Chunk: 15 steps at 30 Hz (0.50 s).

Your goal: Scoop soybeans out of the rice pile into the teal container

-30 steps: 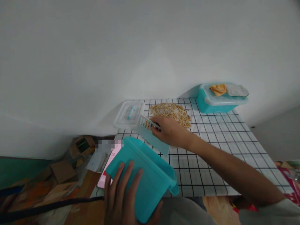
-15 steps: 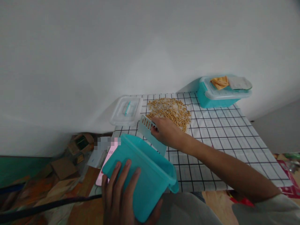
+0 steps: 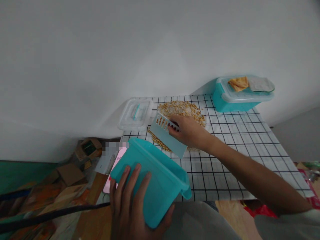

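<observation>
Left hand (image 3: 132, 200): fingers spread flat on the wall of the teal tub (image 3: 160, 173), thumb hooked round its lower edge, so the tub is cradled rather than pinched. The tub is tilted at the near edge of the desk (image 3: 225, 150), mouth turned towards the checked top. Judged light, stiff, smooth-walled and likely to slip; the rim lip looks the safer hold.

Right hand (image 3: 188, 131): closed on the upper edge of a pale slotted panel (image 3: 166, 135), which stands on its long edge just past the tub. Thin plastic, probably flexes; best gripped along the top.

Beans (image 3: 185, 109) lie heaped behind the panel, some under its lower edge.

Beyond: clear lid (image 3: 135, 113) at left, lidded teal box (image 3: 240, 98) at far right.
</observation>
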### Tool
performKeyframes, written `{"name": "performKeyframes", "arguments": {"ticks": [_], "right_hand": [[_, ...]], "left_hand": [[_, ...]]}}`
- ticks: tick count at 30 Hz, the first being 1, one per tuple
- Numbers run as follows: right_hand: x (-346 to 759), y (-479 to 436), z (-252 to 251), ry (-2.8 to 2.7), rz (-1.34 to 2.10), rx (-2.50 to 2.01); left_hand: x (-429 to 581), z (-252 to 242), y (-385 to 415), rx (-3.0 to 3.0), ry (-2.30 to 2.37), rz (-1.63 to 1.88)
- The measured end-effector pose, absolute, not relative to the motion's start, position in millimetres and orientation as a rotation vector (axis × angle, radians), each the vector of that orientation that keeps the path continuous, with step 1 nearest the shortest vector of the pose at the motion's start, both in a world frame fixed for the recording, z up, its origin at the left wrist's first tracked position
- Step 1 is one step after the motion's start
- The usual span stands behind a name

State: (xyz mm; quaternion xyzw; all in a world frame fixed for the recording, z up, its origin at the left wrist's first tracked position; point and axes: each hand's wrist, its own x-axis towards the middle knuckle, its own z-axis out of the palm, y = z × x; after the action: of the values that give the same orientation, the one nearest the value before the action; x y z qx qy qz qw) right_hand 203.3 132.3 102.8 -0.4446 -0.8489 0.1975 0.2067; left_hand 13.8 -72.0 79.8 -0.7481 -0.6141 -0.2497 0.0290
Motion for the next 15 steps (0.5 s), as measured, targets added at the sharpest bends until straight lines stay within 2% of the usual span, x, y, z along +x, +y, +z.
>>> {"name": "performKeyframes", "arguments": {"ticks": [9,15], "right_hand": [[186,135,107,-2.478,0.592,-1.038],[172,140,122,-2.635,0.475,-0.901]], "left_hand": [[14,81,-65,-2.323,-1.877,-0.754],[14,80,-67,-2.323,-1.877,-0.776]]}}
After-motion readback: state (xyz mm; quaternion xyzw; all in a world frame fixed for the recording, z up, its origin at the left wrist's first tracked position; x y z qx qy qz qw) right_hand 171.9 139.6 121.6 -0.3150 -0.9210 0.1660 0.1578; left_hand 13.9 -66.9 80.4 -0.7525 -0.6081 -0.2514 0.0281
